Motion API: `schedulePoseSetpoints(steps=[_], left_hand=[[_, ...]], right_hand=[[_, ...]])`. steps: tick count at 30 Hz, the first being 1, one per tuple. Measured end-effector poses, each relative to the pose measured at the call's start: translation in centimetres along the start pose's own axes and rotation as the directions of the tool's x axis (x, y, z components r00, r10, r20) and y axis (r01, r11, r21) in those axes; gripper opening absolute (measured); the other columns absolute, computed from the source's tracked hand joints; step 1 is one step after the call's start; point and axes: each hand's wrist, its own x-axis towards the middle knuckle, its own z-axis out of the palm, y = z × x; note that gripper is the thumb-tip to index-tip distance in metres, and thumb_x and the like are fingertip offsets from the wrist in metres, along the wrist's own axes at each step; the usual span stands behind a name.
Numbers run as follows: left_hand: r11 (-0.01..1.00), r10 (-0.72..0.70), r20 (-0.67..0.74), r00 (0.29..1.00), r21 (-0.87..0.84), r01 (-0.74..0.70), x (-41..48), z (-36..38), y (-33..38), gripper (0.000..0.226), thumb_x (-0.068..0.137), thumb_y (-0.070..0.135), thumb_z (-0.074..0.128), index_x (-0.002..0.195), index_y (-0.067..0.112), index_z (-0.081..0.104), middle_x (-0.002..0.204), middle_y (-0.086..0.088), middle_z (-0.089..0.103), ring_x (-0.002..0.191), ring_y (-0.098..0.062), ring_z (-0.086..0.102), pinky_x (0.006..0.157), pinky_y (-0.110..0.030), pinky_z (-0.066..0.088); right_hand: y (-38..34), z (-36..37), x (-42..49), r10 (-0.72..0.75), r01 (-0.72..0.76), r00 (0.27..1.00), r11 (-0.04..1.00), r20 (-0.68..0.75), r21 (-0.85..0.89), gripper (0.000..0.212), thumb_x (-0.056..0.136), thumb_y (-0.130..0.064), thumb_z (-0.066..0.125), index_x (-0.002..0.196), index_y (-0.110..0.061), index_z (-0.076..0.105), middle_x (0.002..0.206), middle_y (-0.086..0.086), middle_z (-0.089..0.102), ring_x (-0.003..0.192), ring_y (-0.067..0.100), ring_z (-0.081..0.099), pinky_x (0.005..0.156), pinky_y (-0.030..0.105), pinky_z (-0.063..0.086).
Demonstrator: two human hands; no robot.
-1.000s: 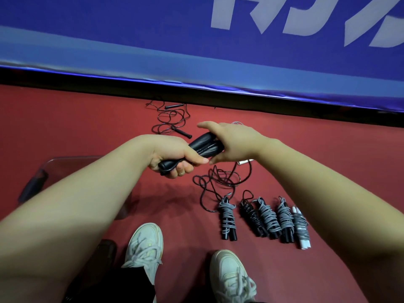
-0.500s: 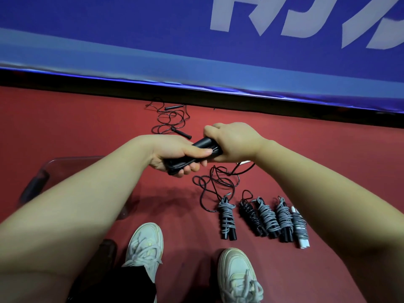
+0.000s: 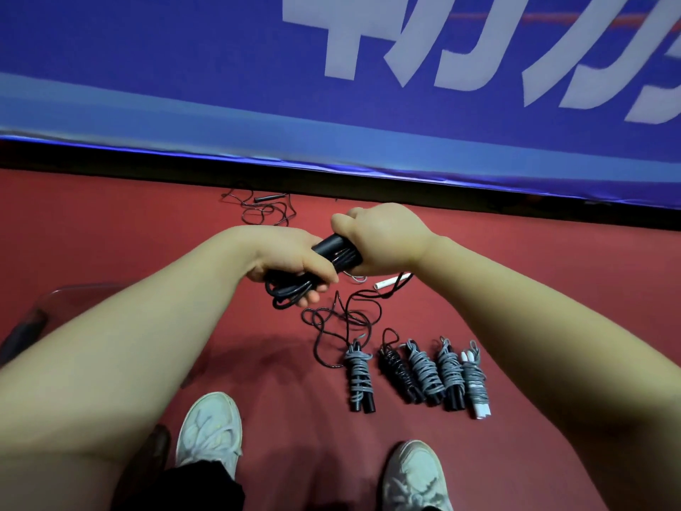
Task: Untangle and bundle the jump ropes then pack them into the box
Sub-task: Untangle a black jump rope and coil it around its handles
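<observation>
This looks like an indoor sports hall or court. The floor (image 3: 110, 223) is a smooth red sports surface, and along its far edge runs a low blue barrier banner (image 3: 184, 68) with large white lettering (image 3: 479, 42). Bundled jump ropes (image 3: 423, 374) lie in a row on the floor, and a loose rope (image 3: 265, 212) lies tangled near the far edge.
</observation>
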Motion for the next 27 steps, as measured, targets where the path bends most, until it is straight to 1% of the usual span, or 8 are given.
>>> schedulePoseSetpoints(steps=[4,8,11,13,17,22,24,27], left_hand=[[0.997,0.028,-0.021,0.999,0.075,-0.027,0.6,1.2,0.8,0.013,0.089,0.002,0.059,0.085,0.008,0.048,0.066,-0.009,0.053,0.051,-0.016,0.056,0.052,-0.028,0.053],[0.981,0.151,-0.071,0.986,0.135,-0.14,0.8,2.4,1.6,0.021,0.086,0.009,0.067,0.086,0.016,0.048,0.066,-0.004,0.057,0.049,-0.015,0.057,0.05,-0.026,0.05],[0.923,0.254,-0.15,0.956,0.334,-0.193,1.2,2.7,2.2,0.021,0.085,0.01,0.064,0.086,0.019,0.044,0.065,0.0,0.058,0.042,-0.006,0.053,0.044,-0.019,0.044],[0.902,0.266,-0.16,0.951,0.388,-0.187,2.0,2.6,2.2,0.02,0.086,0.014,0.062,0.086,0.019,0.043,0.066,-0.001,0.056,0.037,-0.004,0.047,0.041,-0.02,0.039],[0.948,0.209,-0.138,0.968,0.272,-0.166,3.9,1.9,2.2,0.023,0.089,0.024,0.064,0.101,0.015,0.048,0.068,-0.002,0.054,0.044,-0.009,0.044,0.046,-0.025,0.04],[0.993,0.12,-0.063,0.991,0.028,-0.119,5.6,1.2,1.6,0.014,0.092,0.021,0.061,0.088,0.018,0.048,0.062,0.0,0.043,0.045,-0.008,0.036,0.044,-0.021,0.035],[0.996,0.088,-0.037,0.995,-0.015,-0.088,6.0,1.4,1.2,0.013,0.094,0.021,0.058,0.088,0.017,0.046,0.062,0.0,0.042,0.045,-0.007,0.034,0.043,-0.019,0.033],[0.998,0.049,0.0,0.999,-0.048,-0.048,6.4,2.0,0.8,0.013,0.096,0.021,0.055,0.088,0.017,0.045,0.062,0.0,0.039,0.044,-0.006,0.031,0.041,-0.017,0.031]], right_hand=[[0.2,0.0,-1.3,0.048,-0.047,0.998,0.999,0.028,-0.017,0.043,0.083,-0.044,0.057,0.113,-0.014,0.047,0.098,0.006,0.059,0.067,0.027,0.05,0.056,0.029,0.034],[1.0,-0.6,-2.5,0.102,-0.1,0.994,0.994,0.042,-0.031,0.043,0.083,-0.042,0.059,0.111,-0.012,0.048,0.096,0.007,0.058,0.066,0.027,0.047,0.057,0.029,0.033],[1.8,-0.6,-2.9,0.126,-0.126,0.992,0.992,0.017,-0.017,0.041,0.08,-0.037,0.06,0.11,-0.011,0.05,0.096,0.008,0.058,0.064,0.026,0.042,0.053,0.028,0.029],[2.3,-0.1,-2.7,0.117,-0.117,0.993,0.993,0.004,0.004,0.04,0.078,-0.037,0.062,0.107,-0.011,0.051,0.094,0.008,0.057,0.062,0.027,0.04,0.046,0.025,0.02],[4.2,1.4,-1.2,0.051,-0.049,0.998,0.997,-0.037,0.055,0.043,0.075,-0.039,0.067,0.105,-0.011,0.053,0.089,0.008,0.056,0.058,0.026,0.039,0.045,0.023,0.015],[5.5,3.6,0.3,0.013,-0.008,0.998,0.997,-0.068,0.075,0.043,0.076,-0.038,0.067,0.105,-0.01,0.054,0.089,0.007,0.057,0.059,0.029,0.045,0.051,0.029,0.031],[5.3,4.6,0.3,0.011,-0.006,0.998,0.998,-0.066,0.07,0.043,0.077,-0.039,0.066,0.107,-0.011,0.054,0.09,0.008,0.057,0.061,0.033,0.053,0.05,0.03,0.034],[5.2,5.9,-0.7,0.029,-0.02,0.997,0.992,-0.069,0.124,0.046,0.078,-0.036,0.066,0.116,-0.014,0.054,0.098,0.007,0.056,0.065,0.036,0.058,0.05,0.033,0.038]])
